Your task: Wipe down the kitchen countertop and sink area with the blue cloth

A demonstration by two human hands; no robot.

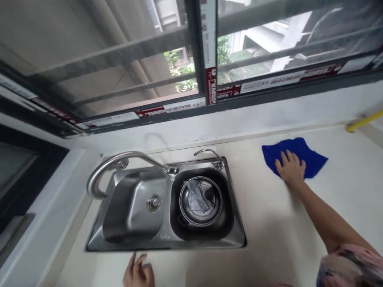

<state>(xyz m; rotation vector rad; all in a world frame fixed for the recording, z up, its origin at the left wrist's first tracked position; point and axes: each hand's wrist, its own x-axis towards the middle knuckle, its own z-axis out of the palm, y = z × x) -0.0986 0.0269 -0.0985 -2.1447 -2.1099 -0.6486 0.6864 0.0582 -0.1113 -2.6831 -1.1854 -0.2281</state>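
My right hand (289, 166) lies flat with fingers spread on a blue cloth (311, 157), pressing it against the cream countertop (269, 223) to the right of the sink. My left hand (138, 273) rests at the counter's front edge just below the steel double sink (125, 215), its fingers loosely bent and holding nothing. A curved steel faucet (119, 163) arches over the left basin.
The right basin holds a round metal strainer basket (200, 201) with a grey item in it. A smaller tap (209, 153) stands behind it. A window with bars runs along the back wall. A yellow pipe (363, 121) shows at the far right.
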